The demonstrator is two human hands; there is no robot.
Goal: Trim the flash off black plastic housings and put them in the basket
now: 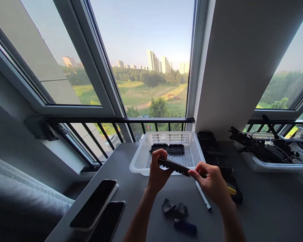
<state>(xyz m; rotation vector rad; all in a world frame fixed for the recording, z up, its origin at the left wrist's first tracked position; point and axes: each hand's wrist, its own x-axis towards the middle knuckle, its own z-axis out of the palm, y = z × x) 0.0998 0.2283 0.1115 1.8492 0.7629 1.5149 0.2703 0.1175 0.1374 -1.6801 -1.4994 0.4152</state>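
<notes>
Between my two hands is a flat black plastic piece with small teeth along its edge (pixel 177 167), tilted down to the right. My left hand (pixel 158 171) pinches its left end, and my right hand (pixel 212 181) pinches the right end. Behind it stands a white plastic basket (pixel 135 164), where two similar black toothed pieces (pixel 176 149) lie at the far side. Below the hands on the grey table are a crumpled dark cloth (pixel 175 207) and a dark blue cylinder (pixel 185 227). A white pen (pixel 203 196) lies beside my right hand, which partly hides a yellow item (pixel 231 190).
Two phones (pixel 96 203) rest at the table's left edge, the upper one on a white box or case. More black pieces (pixel 213 153) are lined up right of the basket. Farther right, another white basket (pixel 267 166) holds black parts and cables. A black railing (pixel 121 120) runs behind.
</notes>
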